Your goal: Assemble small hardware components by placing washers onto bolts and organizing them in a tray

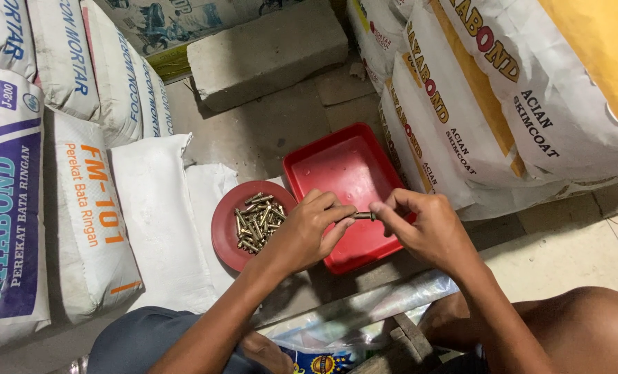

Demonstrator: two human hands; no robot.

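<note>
1. Head view: I see my left hand [307, 234] and right hand [423, 227] meeting over the near end of a red tray [337, 163], which lies on the concrete floor [274, 125].
2. Between them is a small bolt [363, 216], lying level. The left thumb and forefinger are closed on one end of it, and the right fingertips [380, 208] are pinched on the other end. The rest of each hand's fingers are curled in.
3. The bolt hangs just above the tray's near half, not touching it as far as I can tell.
4. The tray's far half shows bare red; the hands cover much of its near edge.
5. Just beside the tray's left edge sits a round red plate [227, 228] heaped with more brassy bolts [257, 221]. My left hand overlaps the plate's right rim.
6. The plate rests partly on a white sack [160, 208] lying flat at the left.
7. More stacked sacks [516, 90] line the right side, touching the tray's right edge, and others stand at the far left.
8. A grey block [267, 48] lies on the floor beyond the tray's far end, well apart.
</note>
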